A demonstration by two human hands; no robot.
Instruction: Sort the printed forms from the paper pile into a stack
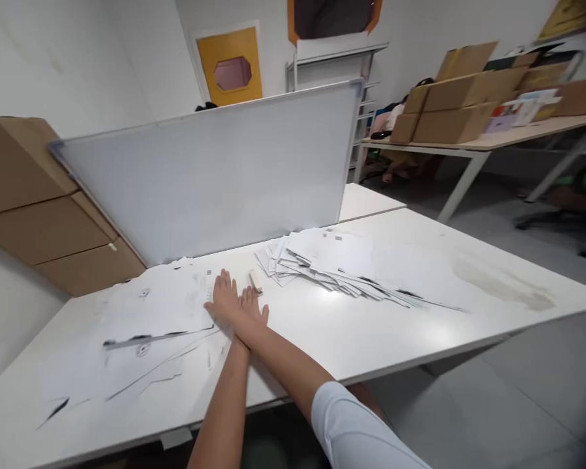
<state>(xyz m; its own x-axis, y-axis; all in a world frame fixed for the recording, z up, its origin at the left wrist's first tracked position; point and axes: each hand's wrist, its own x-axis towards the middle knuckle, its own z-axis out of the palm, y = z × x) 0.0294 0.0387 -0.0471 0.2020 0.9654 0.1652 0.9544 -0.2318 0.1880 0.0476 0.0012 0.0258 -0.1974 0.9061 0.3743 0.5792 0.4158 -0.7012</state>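
My forearms cross above the white table, the right one over the left. On the left, my right hand (224, 298) lies flat, palm down with fingers stretched, at the right edge of spread printed sheets of paper (170, 296). My left hand (252, 305) rests just right of it, also palm down, its fingers extended and partly covered by the right hand and wrist. Close to the left fingertips lies a small cream-coloured block-like object (255, 281), perhaps a stapler. Neither hand grips anything. A fanned pile of papers (322, 273) lies farther right.
A whiteboard (215, 176) stands along the table's (293, 345) back edge. Stacked cardboard boxes (34, 202) flank it on the left. On another table at the right are more boxes (459, 104), with a person partly visible behind. An office chair (566, 208) stands at far right.
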